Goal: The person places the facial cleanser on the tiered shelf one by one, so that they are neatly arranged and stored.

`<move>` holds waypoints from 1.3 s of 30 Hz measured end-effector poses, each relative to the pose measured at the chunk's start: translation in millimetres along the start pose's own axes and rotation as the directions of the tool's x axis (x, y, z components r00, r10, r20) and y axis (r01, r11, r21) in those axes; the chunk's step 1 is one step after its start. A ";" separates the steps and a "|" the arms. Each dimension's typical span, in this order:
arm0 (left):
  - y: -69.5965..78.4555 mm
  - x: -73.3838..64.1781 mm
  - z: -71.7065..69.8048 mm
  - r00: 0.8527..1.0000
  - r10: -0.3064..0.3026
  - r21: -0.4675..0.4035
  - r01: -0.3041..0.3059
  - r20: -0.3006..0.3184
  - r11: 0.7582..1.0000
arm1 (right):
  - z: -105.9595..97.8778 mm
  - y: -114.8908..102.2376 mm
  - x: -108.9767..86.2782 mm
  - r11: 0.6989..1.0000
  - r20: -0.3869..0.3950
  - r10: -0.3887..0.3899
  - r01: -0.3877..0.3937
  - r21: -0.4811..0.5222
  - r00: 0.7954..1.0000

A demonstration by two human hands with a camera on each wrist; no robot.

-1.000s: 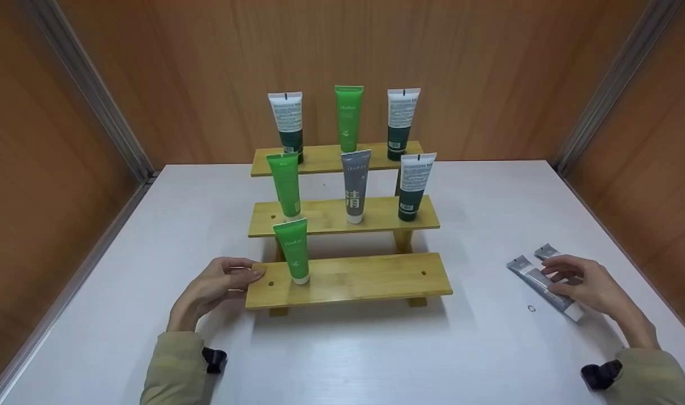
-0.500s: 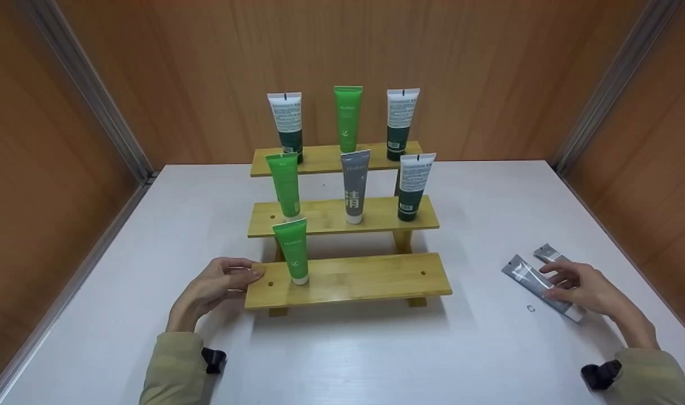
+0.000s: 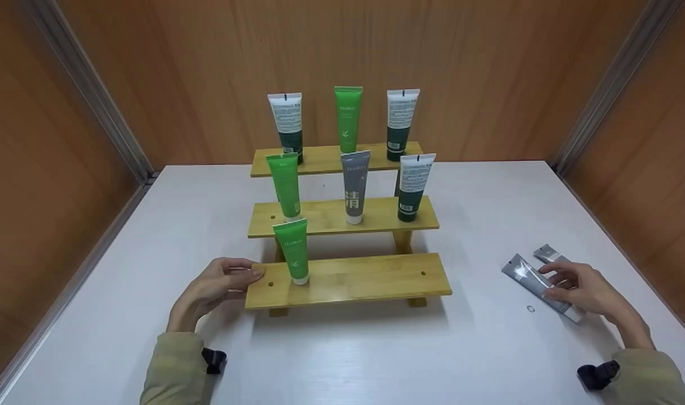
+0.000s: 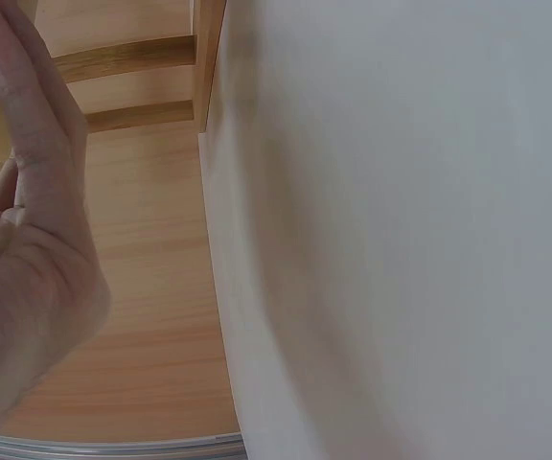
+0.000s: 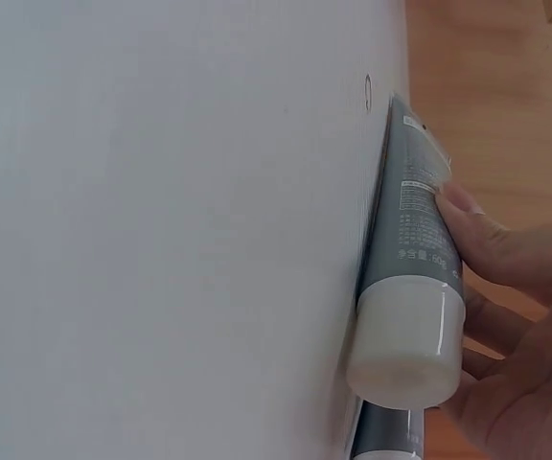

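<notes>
My left hand (image 3: 221,284) grips the left end of the lowest step of a three-tier bamboo display stand (image 3: 370,278), thumb on top. In the left wrist view the fingers (image 4: 32,125) reach up to the wood. At the right, my right hand (image 3: 587,287) pinches a grey squeeze tube (image 3: 531,278) that lies slanted on the table. The right wrist view shows its white cap (image 5: 410,340) towards the camera and the thumb (image 5: 477,230) against its printed side. A second grey tube (image 3: 549,252) lies just behind, partly hidden by the hand.
A green tube (image 3: 292,250) stands on the lowest step. The middle step bears a green, a grey (image 3: 355,183) and a white-and-dark-green tube (image 3: 415,185); three more tubes stand on top. A small ring (image 3: 531,309) lies on the table. Wooden walls enclose the back and sides.
The grey tube under my right hand has turned slightly, its flat end shifting left; the fingers have closed in on it. My left hand and the stand have stayed put.
</notes>
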State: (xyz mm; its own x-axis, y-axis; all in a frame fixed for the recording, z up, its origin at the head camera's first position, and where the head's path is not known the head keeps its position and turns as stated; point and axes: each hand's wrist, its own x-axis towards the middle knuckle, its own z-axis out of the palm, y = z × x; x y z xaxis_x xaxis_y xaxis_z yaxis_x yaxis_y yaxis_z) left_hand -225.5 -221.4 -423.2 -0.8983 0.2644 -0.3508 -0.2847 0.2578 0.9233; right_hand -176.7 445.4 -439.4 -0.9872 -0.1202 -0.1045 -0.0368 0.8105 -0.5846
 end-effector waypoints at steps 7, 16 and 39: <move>0.0 -0.4 -0.3 1.000 0.008 -0.005 -0.008 0.014 1.000 | 2.0 -2.5 0.3 1.000 -0.030 -0.013 0.013 0.017 0.999; 0.1 -0.3 -0.6 1.000 0.002 -0.003 -0.002 0.008 1.000 | 2.4 -8.0 2.0 0.998 -0.086 -0.031 0.035 0.051 0.996; 0.1 -1.0 -0.5 1.000 0.013 -0.010 -0.013 0.010 1.000 | 3.8 -20.5 4.1 0.970 -0.181 -0.075 0.114 0.216 0.981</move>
State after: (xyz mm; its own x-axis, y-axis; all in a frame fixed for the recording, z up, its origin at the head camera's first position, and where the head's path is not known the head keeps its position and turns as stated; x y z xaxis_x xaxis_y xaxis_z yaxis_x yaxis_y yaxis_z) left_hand -224.8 -222.1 -422.7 -0.8985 0.2768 -0.3406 -0.2768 0.2449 0.9292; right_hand -179.4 426.1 -430.9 -0.9934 -0.0747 0.0871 -0.1147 0.6486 -0.7524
